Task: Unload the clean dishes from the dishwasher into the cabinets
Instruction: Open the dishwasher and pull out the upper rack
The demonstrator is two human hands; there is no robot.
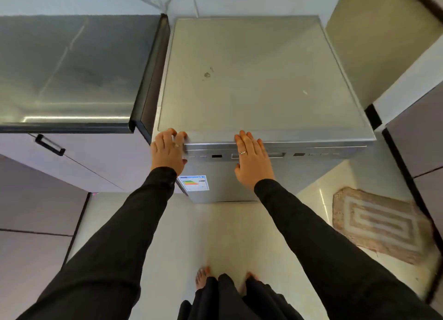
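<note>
The dishwasher point(261, 79) is set between the bench point(67, 72) on its left and a cabinet point(417, 137) on its right; the left hand point(167, 151) is placed at its front left corner, the right hand point(251, 159) on the door's upper edge; a label point(195, 183) is stuck below the left hand; a mat point(378, 223) lies on the floor point(215, 235) to the right.

Closed silver dishwasher point(261, 79), left hand point(167, 151) at its top corner, right hand point(251, 159) over door handle point(275, 155)

Both arms extended forward in black sleeves. Left hand point(167, 151) fingers curled over an edge. Right hand point(251, 159) flat, fingers straight and together, ring visible.
</note>
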